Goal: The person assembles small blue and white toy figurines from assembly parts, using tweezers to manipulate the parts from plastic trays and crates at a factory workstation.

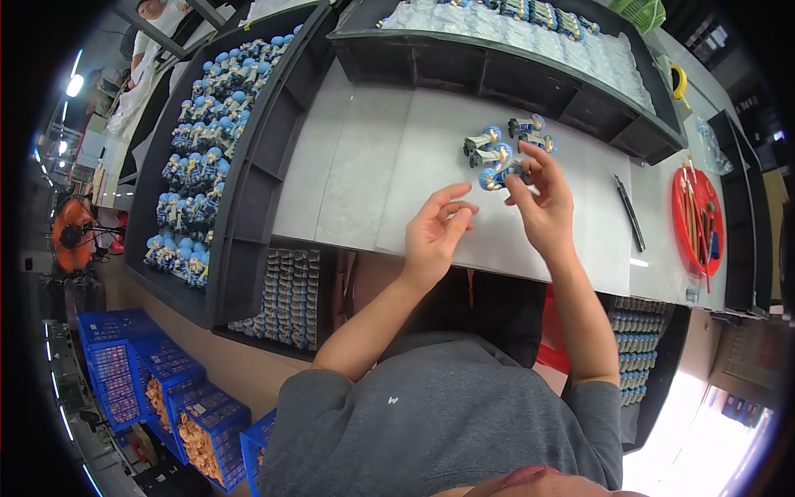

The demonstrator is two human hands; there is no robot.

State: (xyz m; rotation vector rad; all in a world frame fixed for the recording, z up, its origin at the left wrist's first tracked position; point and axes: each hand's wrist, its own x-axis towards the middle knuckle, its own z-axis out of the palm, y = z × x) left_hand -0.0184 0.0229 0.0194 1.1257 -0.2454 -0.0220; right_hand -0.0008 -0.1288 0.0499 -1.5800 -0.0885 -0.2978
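Note:
A small figurine with a blue cap (494, 180) lies sideways at the fingers of my right hand (546, 211). Its dark base end sits between my thumb and fingers, partly covered by them. My left hand (432, 242) is raised over the front of the table, to the left of that figurine. Its fingers are curled but apart, and I see nothing in them. Just beyond my right hand, several similar figurines (492, 155) with blue caps and dark bases lie in a loose group on the pale sheet (356, 182) covering the table.
A black tray (273, 137) with rows of blue-capped figurines stands at the left. Another black tray (530, 74), lined with white wrap, spans the back. A black pen (630, 214) and a red dish (687, 207) with brushes are at the right. Blue crates (207, 418) stand lower left.

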